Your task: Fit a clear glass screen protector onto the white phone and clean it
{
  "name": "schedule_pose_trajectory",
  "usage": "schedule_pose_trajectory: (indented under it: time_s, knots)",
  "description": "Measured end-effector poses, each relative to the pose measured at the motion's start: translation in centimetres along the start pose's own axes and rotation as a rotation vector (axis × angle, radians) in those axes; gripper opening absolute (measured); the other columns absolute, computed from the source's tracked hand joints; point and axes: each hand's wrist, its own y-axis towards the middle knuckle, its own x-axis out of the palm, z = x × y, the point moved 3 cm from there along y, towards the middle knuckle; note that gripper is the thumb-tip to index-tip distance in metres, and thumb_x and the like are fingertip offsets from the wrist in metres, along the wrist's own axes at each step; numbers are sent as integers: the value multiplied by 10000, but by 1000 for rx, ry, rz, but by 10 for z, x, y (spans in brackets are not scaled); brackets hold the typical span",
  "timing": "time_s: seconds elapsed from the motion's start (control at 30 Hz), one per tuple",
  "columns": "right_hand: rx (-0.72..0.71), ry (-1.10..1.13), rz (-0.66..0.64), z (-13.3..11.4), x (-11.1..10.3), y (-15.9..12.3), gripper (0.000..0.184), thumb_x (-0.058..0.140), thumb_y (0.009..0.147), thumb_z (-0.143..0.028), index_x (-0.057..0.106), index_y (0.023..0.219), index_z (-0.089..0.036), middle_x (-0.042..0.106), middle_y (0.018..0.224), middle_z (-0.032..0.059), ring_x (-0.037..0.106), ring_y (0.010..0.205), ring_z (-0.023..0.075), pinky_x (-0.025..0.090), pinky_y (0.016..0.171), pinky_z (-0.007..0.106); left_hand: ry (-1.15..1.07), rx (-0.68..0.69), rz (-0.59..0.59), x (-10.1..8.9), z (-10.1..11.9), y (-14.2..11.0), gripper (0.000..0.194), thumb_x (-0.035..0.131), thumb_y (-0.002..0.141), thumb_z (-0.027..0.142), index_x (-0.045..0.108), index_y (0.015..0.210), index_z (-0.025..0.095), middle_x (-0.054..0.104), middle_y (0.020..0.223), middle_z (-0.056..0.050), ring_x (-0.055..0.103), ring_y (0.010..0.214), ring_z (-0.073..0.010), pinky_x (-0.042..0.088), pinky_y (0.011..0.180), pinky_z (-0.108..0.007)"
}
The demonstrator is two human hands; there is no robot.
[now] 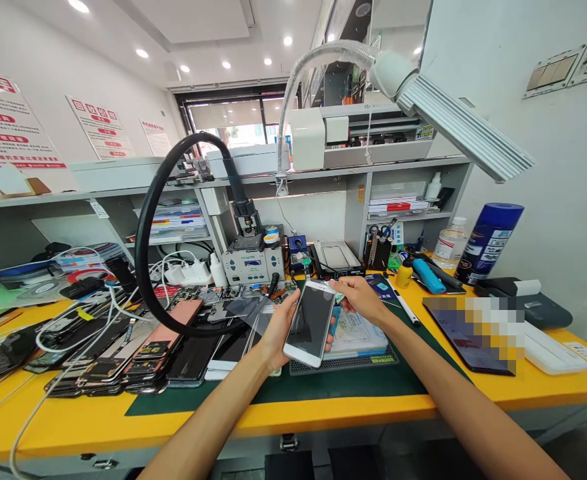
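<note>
A white-framed smartphone (310, 321) with a dark screen lies tilted in my left hand (279, 328), which is closed around its sides, thumb on the left edge and fingertips showing on the right. My right hand (359, 297) is at the phone's upper right corner, its thumb and forefinger pinched together. Whether they grip the corner or a small item there is too fine to make out. Below the hands, a blue-and-white box or booklet (356, 333) rests on a dark mesh pad (343, 363) over the green mat (403, 387).
Stacked phones and phone parts (148, 353) fill the left, with white cables (116, 310) across them. A black hose (146, 220) arches up from the soldering station (253, 265). On the right are a dark tablet-like panel (453, 333), a blue spray can (491, 243) and a clear bottle (451, 243). A lamp (466, 127) hangs above.
</note>
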Motion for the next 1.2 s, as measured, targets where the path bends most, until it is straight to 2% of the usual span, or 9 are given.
schedule_pose_trajectory:
  time_s: [0.3,0.53,0.8,1.2]
  knots:
    - [3,6,0,4,0,1,495,626,825,-592,397,578,-229,445,440,-42,459,410,128,298,445,267,12,1,23,3,-1,-1,549,475,944,561,589,1300,159,737,983,-159,741,784,-288,581,702,-395]
    - [5,12,-3,5,0,1,489,633,831,-582,402,589,-226,453,455,-44,463,415,125,297,437,261,7,-1,-20,0,-1,0,572,473,943,573,594,1290,134,733,985,-175,737,797,-305,573,718,-410]
    - [-2,1,6,2,0,2,513,638,830,-586,379,571,-228,443,432,-46,459,404,122,303,436,257,13,9,-35,-3,-2,3,579,466,946,573,569,1316,139,719,1029,-169,732,785,-293,566,706,-400]
    - [-5,-30,4,4,0,1,498,611,852,-567,369,577,-230,455,432,-45,459,408,120,308,437,254,-1,-2,-10,-2,-1,3,564,473,944,567,568,1309,148,720,987,-152,727,753,-270,564,695,-384]
